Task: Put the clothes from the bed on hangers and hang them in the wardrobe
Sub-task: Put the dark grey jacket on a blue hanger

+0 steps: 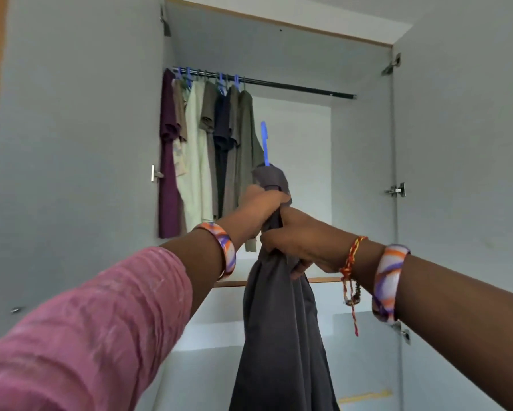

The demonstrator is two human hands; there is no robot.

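**Grey garment held up below the wardrobe rail**

I have both hands raised in front of the open wardrobe, and the landmark for everything here is its dark rail running across the top of the hanging space.

My left hand is clenched around the upper part of a dark grey garment, just under its collar, well below the rail and a little left of its middle. My right hand has its grip closed on the same garment slightly lower down, bunching the cloth; the two hands touch each other where they meet on the fabric. From there the garment hangs straight down and out of view at the bottom.

A blue hanger hook sticks up out of the garment's neck, upright, pointing toward the rail but well short of it, not hooked on.

At the left end of the rail hangs a tight row of clothes on hangers, several of them blue: a purple one nearest the wardrobe wall, then pale cream, brownish, dark navy and olive pieces. The right half of the rail is bare metal.

Below the rail, behind my hands, a wooden-edged shelf crosses the wardrobe. Both doors stand open to either side of the rail, with metal hinges showing on the right door.

I wear a pink sleeve on my left arm, a patterned bangle on each wrist, and a red and yellow thread on my right wrist.
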